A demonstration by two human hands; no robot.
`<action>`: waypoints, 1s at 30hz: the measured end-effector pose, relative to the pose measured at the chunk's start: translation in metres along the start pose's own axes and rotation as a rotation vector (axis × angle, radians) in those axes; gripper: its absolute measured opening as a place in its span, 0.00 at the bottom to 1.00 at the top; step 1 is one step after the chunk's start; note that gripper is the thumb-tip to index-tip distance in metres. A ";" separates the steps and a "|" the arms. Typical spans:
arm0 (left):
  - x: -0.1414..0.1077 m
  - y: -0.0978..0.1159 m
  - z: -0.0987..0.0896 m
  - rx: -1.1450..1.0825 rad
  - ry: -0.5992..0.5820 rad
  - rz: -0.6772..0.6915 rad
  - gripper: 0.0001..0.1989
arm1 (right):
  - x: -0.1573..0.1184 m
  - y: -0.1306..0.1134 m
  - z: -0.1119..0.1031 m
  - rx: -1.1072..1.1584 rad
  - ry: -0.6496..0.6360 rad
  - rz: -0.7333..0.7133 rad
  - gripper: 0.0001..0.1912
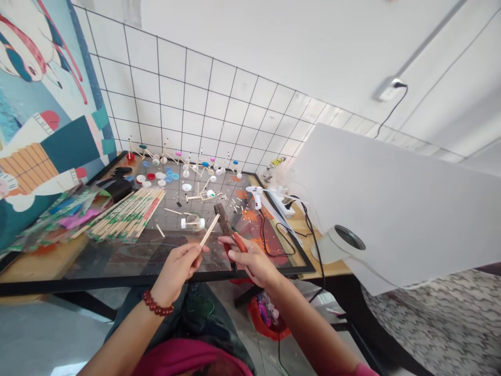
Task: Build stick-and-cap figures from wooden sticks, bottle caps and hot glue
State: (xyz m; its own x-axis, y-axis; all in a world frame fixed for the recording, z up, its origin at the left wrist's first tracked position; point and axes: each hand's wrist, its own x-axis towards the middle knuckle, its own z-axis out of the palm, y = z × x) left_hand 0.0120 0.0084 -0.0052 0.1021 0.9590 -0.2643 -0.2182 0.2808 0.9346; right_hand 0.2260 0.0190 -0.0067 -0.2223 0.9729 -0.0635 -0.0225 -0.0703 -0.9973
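Observation:
My left hand (178,269), with a red bead bracelet on its wrist, pinches thin wooden sticks (210,231) that point up and away. In my right hand (252,260) are pliers (224,219) with red handles and dark, rusty jaws. The jaws are close beside the far ends of the sticks; whether they touch is unclear. Just beyond my left hand lies a small stick piece with white caps (192,223) at both ends. Short stick offcuts (173,211) are scattered nearby on the glass-topped table (129,261).
Packs of wooden chopsticks (129,214) lie at the left. Several stick-and-cap models (164,156) and loose bottle caps (151,176) stand toward the back. A white glue gun (256,196) with its cord is at the right, near a white container (338,244). A red basin (266,316) sits below.

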 end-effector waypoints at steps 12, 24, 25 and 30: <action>0.007 0.015 -0.014 0.129 0.007 0.162 0.16 | -0.001 -0.009 -0.003 -0.446 -0.130 -0.149 0.25; 0.017 0.008 -0.016 0.278 -0.034 0.250 0.18 | -0.002 -0.007 0.007 -0.773 -0.271 -0.320 0.19; 0.018 0.007 -0.017 0.297 -0.032 0.255 0.19 | -0.003 -0.007 0.008 -0.786 -0.276 -0.325 0.18; 0.018 0.002 -0.018 0.396 0.008 0.270 0.20 | -0.007 -0.007 0.010 -0.846 -0.271 -0.339 0.17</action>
State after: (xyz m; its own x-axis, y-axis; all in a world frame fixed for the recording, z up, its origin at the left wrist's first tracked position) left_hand -0.0040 0.0270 -0.0126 0.0853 0.9964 0.0004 0.1506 -0.0133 0.9885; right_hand 0.2181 0.0109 0.0014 -0.5548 0.8203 0.1390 0.5621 0.4927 -0.6643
